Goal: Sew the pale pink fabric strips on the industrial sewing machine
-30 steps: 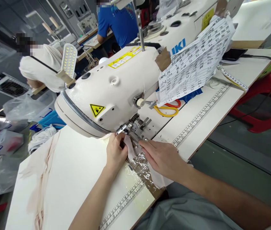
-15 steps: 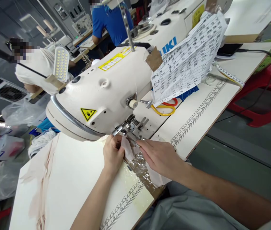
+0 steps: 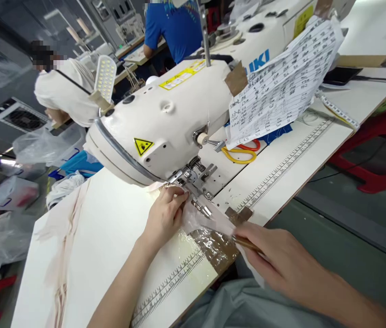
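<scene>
A white sewing machine (image 3: 159,118) stands over the table, its presser foot (image 3: 188,175) close to my left hand (image 3: 165,212). That hand is closed, its fingers pinching pale, thin fabric (image 3: 193,216) beside the foot. A strip of the fabric stretches from the foot to my right hand (image 3: 275,255), which is closed on its near end at the table's front edge. Along the right fingers lies a slim brown stick-like tool (image 3: 249,244); its kind is not clear. A metal folder-like attachment (image 3: 202,208) sits just in front of the foot.
Yellow-and-red-handled scissors (image 3: 239,152) lie behind the foot, below a handwritten sheet (image 3: 281,82) taped to the machine. Printed rulers (image 3: 281,164) run along the table. Pinkish fabric (image 3: 65,255) lies on the left. A phone (image 3: 341,75) rests at the far right. Two people sit beyond.
My right hand has moved away from the presser foot, toward me and to the right, drawing the fabric strip out. My left hand stays by the foot. The view has shifted slightly.
</scene>
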`<state>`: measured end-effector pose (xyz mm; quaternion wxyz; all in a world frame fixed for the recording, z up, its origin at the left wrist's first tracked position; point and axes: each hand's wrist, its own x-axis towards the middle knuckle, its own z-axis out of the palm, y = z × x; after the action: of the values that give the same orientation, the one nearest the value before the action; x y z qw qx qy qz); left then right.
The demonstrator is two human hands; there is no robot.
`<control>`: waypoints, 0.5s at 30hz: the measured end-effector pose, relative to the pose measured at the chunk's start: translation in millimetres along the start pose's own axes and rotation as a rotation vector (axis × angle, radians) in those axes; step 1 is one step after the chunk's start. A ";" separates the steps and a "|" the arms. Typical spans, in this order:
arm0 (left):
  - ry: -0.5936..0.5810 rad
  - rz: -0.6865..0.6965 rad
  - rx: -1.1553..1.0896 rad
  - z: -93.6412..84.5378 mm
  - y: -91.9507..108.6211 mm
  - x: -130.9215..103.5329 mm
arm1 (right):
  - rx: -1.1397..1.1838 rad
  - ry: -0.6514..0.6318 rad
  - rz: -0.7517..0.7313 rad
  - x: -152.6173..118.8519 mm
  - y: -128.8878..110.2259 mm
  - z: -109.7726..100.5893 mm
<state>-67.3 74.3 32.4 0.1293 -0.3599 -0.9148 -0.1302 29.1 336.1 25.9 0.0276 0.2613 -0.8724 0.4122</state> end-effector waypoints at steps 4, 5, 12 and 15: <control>-0.059 -0.063 0.081 -0.7 12.4 0.8 | 0.080 -0.025 -0.035 -40.1 -1.2 -23.5; -0.066 -0.085 0.102 0.5 16.7 1.3 | 0.080 -0.027 -0.031 -46.1 0.3 -26.2; -0.021 -0.193 0.206 13.2 44.4 -5.2 | 0.132 -0.049 0.127 -56.9 8.2 -18.3; -0.020 -0.198 0.226 16.8 48.5 -11.5 | 0.135 -0.051 0.126 -57.8 8.1 -15.1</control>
<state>-28.0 106.9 20.0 0.1465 -0.2525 -0.9558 -0.0349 72.5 376.5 14.9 -0.0383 0.2177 -0.8577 0.4642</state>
